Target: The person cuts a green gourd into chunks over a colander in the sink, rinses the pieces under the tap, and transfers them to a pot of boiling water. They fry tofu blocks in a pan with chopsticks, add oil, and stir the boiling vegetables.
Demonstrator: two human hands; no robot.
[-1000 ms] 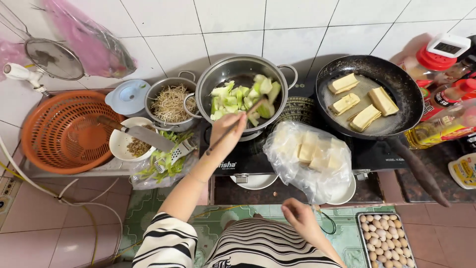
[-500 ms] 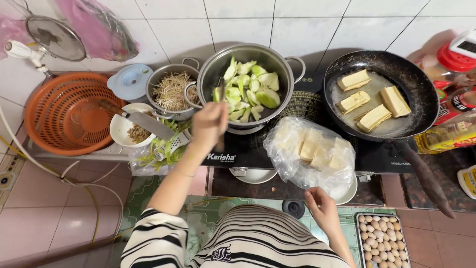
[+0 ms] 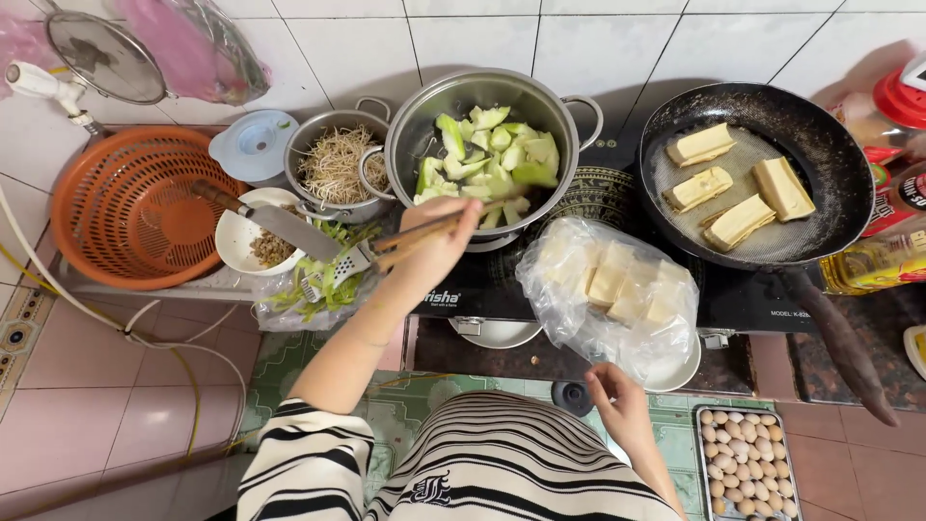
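1. Chopsticks [image 3: 453,224] sit pinched in your left hand [image 3: 429,253], tips over the green vegetable chunks in the steel pot [image 3: 424,116] on the stove.
2. Your right hand [image 3: 617,405] hangs loosely curled, holding nothing, below the bagged tofu [image 3: 608,289].
3. Left of the pot: a small pot of sprouts [image 3: 338,164], an orange basket [image 3: 116,207].
4. The black pan [image 3: 839,154] holds four tofu slabs.

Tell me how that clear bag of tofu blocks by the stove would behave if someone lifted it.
The clear plastic bag of tofu would probably sag and shift, since its film looks thin and crumpled. The pale blocks inside look soft, so squeezing may crush them. It sits on a white plate, which might slide if the bag is dragged.
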